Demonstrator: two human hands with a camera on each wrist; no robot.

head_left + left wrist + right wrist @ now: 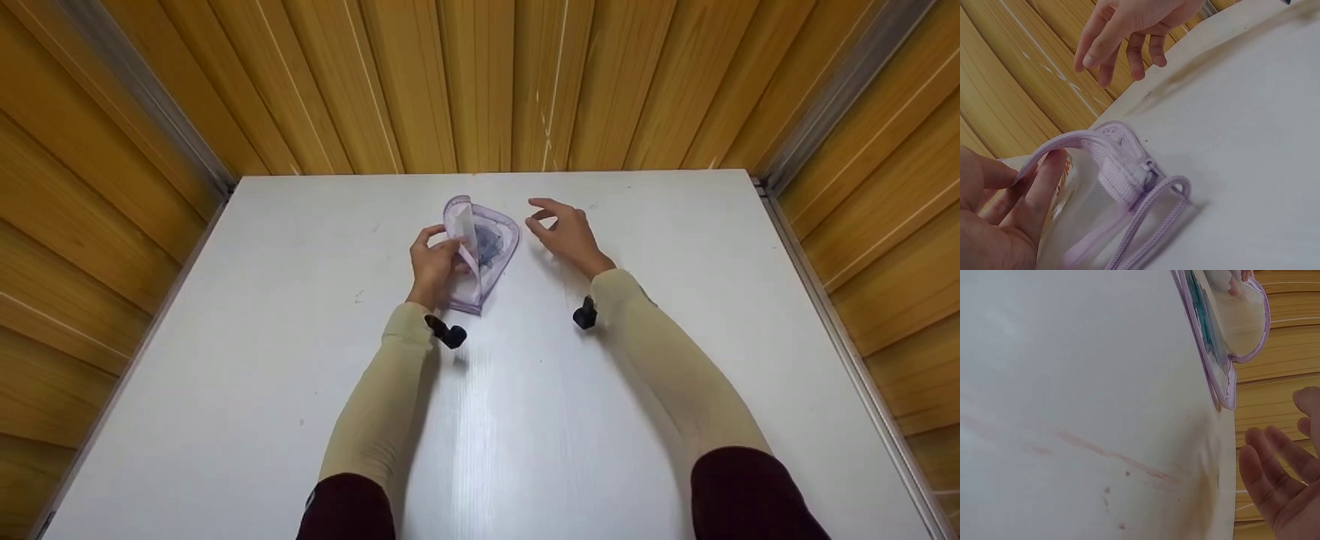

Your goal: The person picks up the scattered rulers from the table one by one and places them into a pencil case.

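Observation:
A see-through zip pouch with lilac trim (pixel 511 238) lies on the white table, its front flap lifted. Bluish contents (pixel 489 244) show inside; in the right wrist view part of them looks teal (pixel 1201 318), but their kind is unclear. My left hand (pixel 433 266) pinches the flap's lilac edge between thumb and fingers. A lilac cord loop (pixel 1148 219) hangs at the zip end. To the right of the pouch, my right hand (pixel 568 234) hovers above the table with fingers loosely bent and apart, touching nothing.
The white table (pixel 225 360) meets a wood-patterned wall (pixel 480 90) just beyond the pouch. Similar walls with metal corner strips stand left and right. Small dark cameras (pixel 450 334) are strapped to both wrists. Faint reddish marks (pixel 1112 453) streak the tabletop.

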